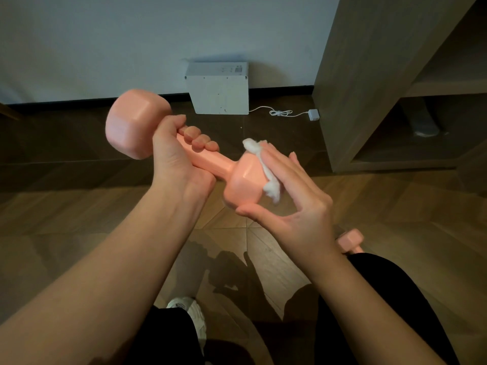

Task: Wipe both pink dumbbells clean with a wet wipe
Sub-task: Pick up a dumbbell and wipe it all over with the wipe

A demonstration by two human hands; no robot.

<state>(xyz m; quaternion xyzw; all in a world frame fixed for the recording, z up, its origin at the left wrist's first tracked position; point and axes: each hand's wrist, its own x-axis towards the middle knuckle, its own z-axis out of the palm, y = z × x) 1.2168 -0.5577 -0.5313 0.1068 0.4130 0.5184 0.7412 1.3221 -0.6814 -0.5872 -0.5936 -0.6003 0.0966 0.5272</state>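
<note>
Dumbbell (210, 159) at the centre of the frame: our left hand (179, 159) is clenched round its bar, and its long axis slants from the upper left down towards the middle right. Our right hand (292, 201), the nearer to the lower head, presses the wipe (266, 169) flat against that head's right face with straight fingers, the thumb beneath. We judge the upper head comes next. A second dumbbell (350, 241) lies on the floor (79, 206) behind our right wrist. In the shelf unit (369, 75) at upper right, the lower compartment holds something too dim to name.
</note>
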